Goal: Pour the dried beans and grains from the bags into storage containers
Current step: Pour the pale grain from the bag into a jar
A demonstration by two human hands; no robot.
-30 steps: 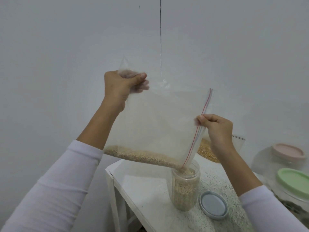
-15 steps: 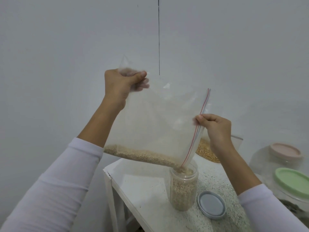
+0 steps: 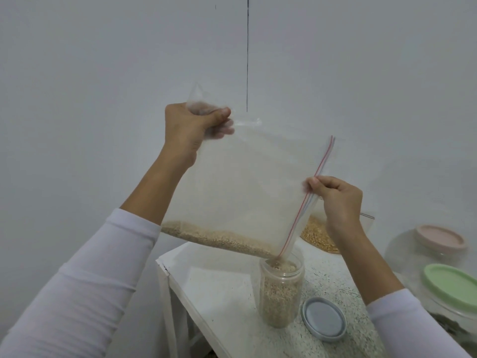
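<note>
1. Our left hand (image 3: 192, 130) gripped the raised bottom corner of the bag (image 3: 245, 192).
2. Our right hand (image 3: 335, 200) pinched its zip edge, lower and nearer the jar (image 3: 281, 288) on the desk (image 3: 219, 293).
3. The bag sloped down to its low corner in the jar's mouth, with the grain (image 3: 214, 236) lying along the bottom edge.

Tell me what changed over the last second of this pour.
Almost nothing. The left hand and right hand keep gripping the clear zip-top plastic bag, tilted with its lower corner in the clear plastic jar. The grey round lid stays put.
</note>
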